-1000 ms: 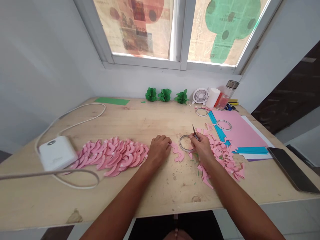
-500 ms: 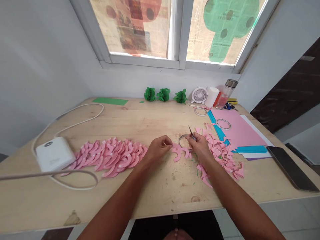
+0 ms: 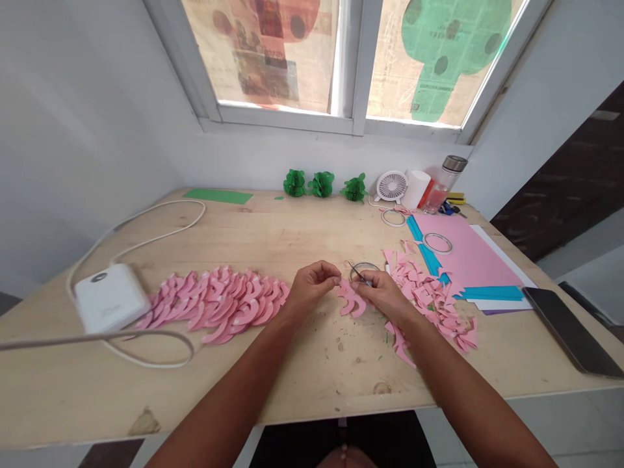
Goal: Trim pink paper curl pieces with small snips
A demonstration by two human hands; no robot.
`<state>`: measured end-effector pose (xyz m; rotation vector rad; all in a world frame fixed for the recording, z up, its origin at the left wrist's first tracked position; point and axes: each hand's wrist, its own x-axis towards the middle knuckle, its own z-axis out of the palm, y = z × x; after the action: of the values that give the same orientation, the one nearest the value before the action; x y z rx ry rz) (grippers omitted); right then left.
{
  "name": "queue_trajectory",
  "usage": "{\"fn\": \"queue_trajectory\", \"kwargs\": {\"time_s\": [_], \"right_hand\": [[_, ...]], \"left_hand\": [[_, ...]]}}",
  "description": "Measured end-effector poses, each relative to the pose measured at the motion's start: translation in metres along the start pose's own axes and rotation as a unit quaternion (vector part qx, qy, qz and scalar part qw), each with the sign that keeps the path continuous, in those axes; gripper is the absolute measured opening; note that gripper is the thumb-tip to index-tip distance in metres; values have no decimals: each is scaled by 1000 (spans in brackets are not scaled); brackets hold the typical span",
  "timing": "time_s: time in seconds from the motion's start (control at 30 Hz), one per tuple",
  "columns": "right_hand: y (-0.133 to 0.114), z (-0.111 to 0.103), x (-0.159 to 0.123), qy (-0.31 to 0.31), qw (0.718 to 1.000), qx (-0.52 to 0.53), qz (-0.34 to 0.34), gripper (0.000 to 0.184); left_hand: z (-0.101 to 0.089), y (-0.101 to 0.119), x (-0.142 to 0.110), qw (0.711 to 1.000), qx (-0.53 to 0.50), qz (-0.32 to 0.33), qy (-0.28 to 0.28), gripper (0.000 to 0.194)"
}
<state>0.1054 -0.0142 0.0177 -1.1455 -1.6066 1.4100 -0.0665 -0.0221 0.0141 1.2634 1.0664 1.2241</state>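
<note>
My left hand is closed in a pinch at the left end of a curved pink paper piece with arched cut-outs. My right hand is closed round small scissors, whose thin dark tip points up and left. Its fingertips are at the right side of the same paper, so both hands are close together. Behind the right fingers lies a roll of tape, partly hidden. A heap of pink curved paper pieces spreads left of my left hand. Pink paper scraps lie right of my right hand.
A white power bank with a looping cable lies at left. Green paper ornaments, a small fan and a bottle stand along the back. Coloured sheets, another ring and a phone are at right.
My right hand has moved left towards my left hand. The scissors' tip has swung down and left to the pink paper. The view has shifted slightly.
</note>
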Motion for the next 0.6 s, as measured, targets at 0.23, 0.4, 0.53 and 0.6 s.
{"fn": "queue_trajectory", "kwargs": {"time_s": [0.23,0.4,0.53,0.6], "right_hand": [[2,3,3,40,999,-1,-9,22],[10,1,8,112,993,33,-28,20],[12,3,9,130,990,44,-26,19],[11,4,8,125,991,48,-31,18]], "left_hand": [[4,-6,1,999,-39,3,23,31],[13,-14,-1,999,-22,21,16,40],[21,-21,-4,999,-3,38,-19,36],[23,-23,-6,998,14,55,-26,33]]}}
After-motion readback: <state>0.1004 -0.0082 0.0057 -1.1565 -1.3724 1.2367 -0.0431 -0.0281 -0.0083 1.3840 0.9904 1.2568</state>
